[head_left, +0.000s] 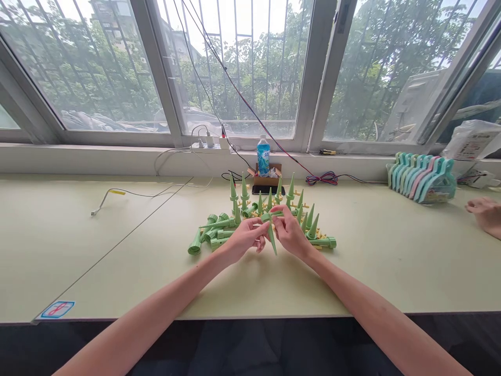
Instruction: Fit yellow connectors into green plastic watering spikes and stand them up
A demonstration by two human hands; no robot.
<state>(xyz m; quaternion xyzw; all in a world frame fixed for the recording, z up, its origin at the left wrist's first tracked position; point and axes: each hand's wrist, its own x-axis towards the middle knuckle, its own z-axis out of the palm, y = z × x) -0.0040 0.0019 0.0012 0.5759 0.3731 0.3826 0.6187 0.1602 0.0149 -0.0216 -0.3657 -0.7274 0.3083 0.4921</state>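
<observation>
A green plant watering spike (272, 243) is held in front of me, its pointed end slanting down toward the table's front edge. My left hand (246, 237) is closed on it from the left with the fingers. From the other side, my right hand (290, 232) pinches at its upper end; whether a separate small part sits in those fingers is hidden. Just beyond my hands, several green spikes (290, 192) stand points up among small yellow valve pieces (307, 204). Left of my left hand lie several green tubular pieces (195, 244), and another green piece (326, 242) lies to the right.
A blue-labelled bottle (263, 155) stands by a small cardboard box (274, 175), with a phone (268, 190) before it. Bundled cable (323, 178) and pastel hangers (425, 176) lie right. A white cable (129, 191) crosses the left table. Another person's hand (485, 213) rests far right.
</observation>
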